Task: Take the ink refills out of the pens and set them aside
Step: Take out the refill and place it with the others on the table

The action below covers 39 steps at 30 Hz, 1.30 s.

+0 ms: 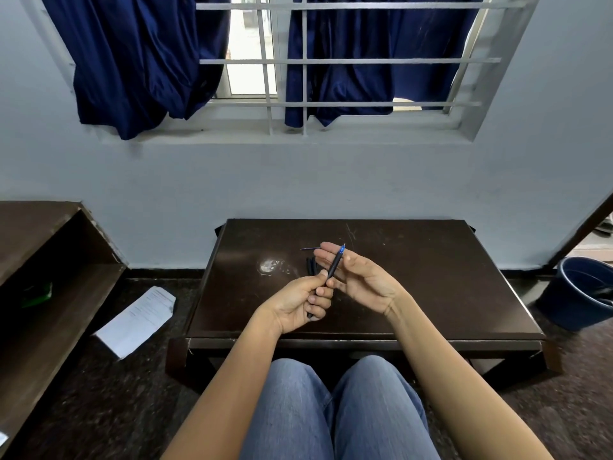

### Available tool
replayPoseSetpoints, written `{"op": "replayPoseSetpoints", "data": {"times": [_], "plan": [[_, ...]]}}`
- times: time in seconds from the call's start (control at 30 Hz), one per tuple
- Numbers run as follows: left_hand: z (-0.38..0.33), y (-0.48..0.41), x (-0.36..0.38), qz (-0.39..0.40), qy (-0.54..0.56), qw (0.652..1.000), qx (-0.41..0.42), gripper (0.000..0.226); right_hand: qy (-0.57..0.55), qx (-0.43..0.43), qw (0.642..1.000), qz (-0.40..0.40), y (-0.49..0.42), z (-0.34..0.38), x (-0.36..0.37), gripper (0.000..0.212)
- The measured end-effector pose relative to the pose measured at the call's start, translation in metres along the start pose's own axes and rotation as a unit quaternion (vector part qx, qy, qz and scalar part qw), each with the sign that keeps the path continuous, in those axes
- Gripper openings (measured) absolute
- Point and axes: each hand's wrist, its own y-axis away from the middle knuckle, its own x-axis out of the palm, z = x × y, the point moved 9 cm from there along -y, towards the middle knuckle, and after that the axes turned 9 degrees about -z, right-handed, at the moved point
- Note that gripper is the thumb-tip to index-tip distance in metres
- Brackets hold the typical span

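A dark pen (334, 267) with a blue tip end points up and away over the dark wooden table (431, 293). My left hand (298, 302) grips its lower barrel. My right hand (360, 277) is behind the pen with fingers spread, its fingertips near the blue tip; whether it pinches the pen I cannot tell. A thin blue refill (309, 249) lies on the table just beyond my fingers. A dark pen part (311, 265) lies beside it, partly hidden by my hands.
A white smudge (270, 265) marks the table top. A sheet of paper (139, 322) lies on the floor to the left, next to a low wooden shelf (49, 277). A blue bucket (580, 292) stands at the right. The wall and a curtained window are right behind.
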Motion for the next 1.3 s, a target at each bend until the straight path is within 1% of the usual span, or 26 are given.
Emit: {"op": "replayPoseSetpoints", "data": {"times": [0.03,0.07,0.1,0.17,0.23,0.33,0.4,0.43,0.47,0.53,0.6,0.67,0.73,0.8,0.87,0.93,1.0,1.03,1.07,1.1,1.13,1.17,1.2,1.23,1.27,1.3], "plan": [[0.002,0.001,0.002,0.017,0.011,1.0,-0.016,0.032,-0.004,0.007,1.0,0.024,0.002,0.0,0.005,0.066],[0.004,0.002,0.005,0.037,0.024,0.999,-0.03,0.032,-0.009,0.012,0.999,0.044,0.003,0.001,0.01,0.072],[0.005,0.004,0.008,0.057,0.036,0.997,-0.042,0.033,-0.009,0.014,0.998,0.058,0.005,0.002,0.014,0.073],[0.006,0.004,0.011,0.083,0.048,0.994,-0.047,0.034,0.006,0.005,0.999,0.054,0.004,0.004,0.016,0.063],[0.003,0.004,0.011,0.08,0.038,0.996,-0.028,0.035,0.037,-0.014,0.999,0.029,0.002,0.007,0.011,0.048],[-0.003,0.001,0.007,0.042,0.002,0.999,0.022,0.032,0.057,-0.027,0.998,-0.018,-0.001,0.009,0.005,0.035],[-0.007,-0.002,0.002,0.003,-0.04,0.998,0.057,0.031,0.069,-0.043,0.995,-0.063,-0.002,0.01,-0.002,0.012],[-0.009,-0.004,-0.001,-0.018,-0.066,0.995,0.074,0.031,0.078,-0.049,0.992,-0.086,-0.004,0.009,-0.005,0.01],[-0.011,-0.006,-0.003,-0.042,-0.093,0.991,0.09,0.031,0.086,-0.05,0.989,-0.105,-0.005,0.007,-0.008,0.017],[-0.016,-0.009,-0.009,-0.096,-0.163,0.974,0.122,0.033,0.092,-0.051,0.985,-0.138,-0.008,0.004,-0.013,0.023],[-0.021,-0.012,-0.015,-0.158,-0.268,0.937,0.157,0.035,0.086,-0.057,0.979,-0.179,-0.011,-0.001,-0.018,0.024],[-0.028,-0.015,-0.021,-0.221,-0.375,0.878,0.196,0.037,0.073,-0.06,0.97,-0.225,-0.014,-0.006,-0.025,0.023],[-0.034,-0.017,-0.025,-0.277,-0.471,0.808,0.22,0.036,0.055,-0.055,0.959,-0.274,-0.017,-0.012,-0.031,0.022],[-0.038,-0.021,-0.027,-0.328,-0.559,0.726,0.23,0.032,0.034,-0.034,0.942,-0.333,-0.02,-0.021,-0.042,0.023],[-0.039,-0.023,-0.027,-0.358,-0.617,0.656,0.247,0.029,0.015,-0.014,0.92,-0.39,-0.023,-0.031,-0.051,0.024],[-0.039,-0.028,-0.027,-0.37,-0.648,0.608,0.27,0.026,-0.001,-0.003,0.904,-0.428,-0.029,-0.042,-0.06,0.025],[-0.036,-0.036,-0.032,-0.371,-0.664,0.583,0.287,0.026,0.003,0.015,0.9,-0.435,-0.036,-0.051,-0.066,0.026],[-0.033,-0.04,-0.038,-0.37,-0.661,0.587,0.287,0.026,0.018,0.028,0.905,-0.424,-0.04,-0.053,-0.068,0.026],[-0.031,-0.045,-0.044,-0.367,-0.65,0.602,0.283,0.027,0.045,0.046,0.917,-0.393,-0.047,-0.055,-0.07,0.026],[-0.027,-0.051,-0.052,-0.361,-0.635,0.625,0.275,0.028,0.064,0.068,0.933,-0.347,-0.054,-0.058,-0.069,0.027],[-0.022,-0.058,-0.061,-0.351,-0.614,0.657,0.26,0.029,0.067,0.086,0.948,-0.3,-0.061,-0.06,-0.071,0.029],[-0.018,-0.064,-0.072,-0.342,-0.583,0.697,0.237,0.03,0.059,0.101,0.957,-0.267,-0.067,-0.065,-0.075,0.032],[-0.013,-0.07,-0.083,-0.339,-0.54,0.741,0.21,0.032,0.069,0.116,0.957,-0.259,-0.073,-0.07,-0.086,0.035],[-0.009,-0.074,-0.094,-0.342,-0.49,0.78,0.184,0.032,0.12,0.124,0.948,-0.269,-0.078,-0.073,-0.101,0.038],[-0.006,-0.077,-0.104,-0.347,-0.45,0.806,0.164,0.033,0.22,0.124,0.924,-0.288,-0.081,-0.076,-0.118,0.04],[-0.004,-0.079,-0.112,-0.353,-0.425,0.82,0.152,0.033,0.347,0.116,0.878,-0.309,-0.083,-0.074,-0.134,0.043]]}}
